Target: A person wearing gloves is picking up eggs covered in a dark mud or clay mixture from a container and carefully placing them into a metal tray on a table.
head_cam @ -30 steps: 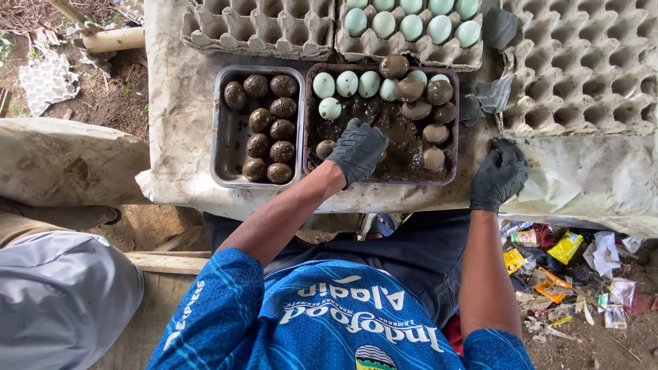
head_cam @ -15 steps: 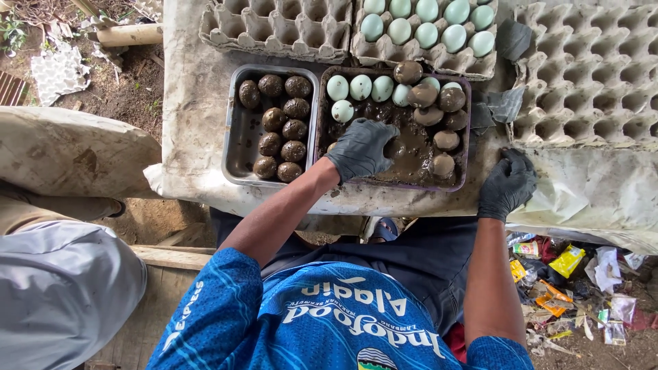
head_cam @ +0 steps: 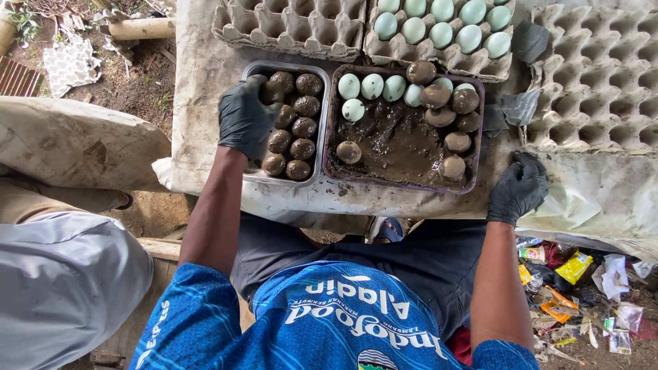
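Gloved hands at two trays of eggs on a covered table

The left hand (head_cam: 243,120), in a black glove, rests curled over the left side of the metal tray (head_cam: 322,123) of mud-coated eggs (head_cam: 298,127); whether it grips an egg I cannot tell. The right hand (head_cam: 517,188), also gloved, lies bent on the table cover (head_cam: 596,199) at the near right, holding nothing. The mud tray (head_cam: 397,140) sits between them, with pale blue eggs (head_cam: 373,85) along its far edge.

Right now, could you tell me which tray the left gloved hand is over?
The left hand covers the smaller metal tray, filled only with mud-coated eggs.
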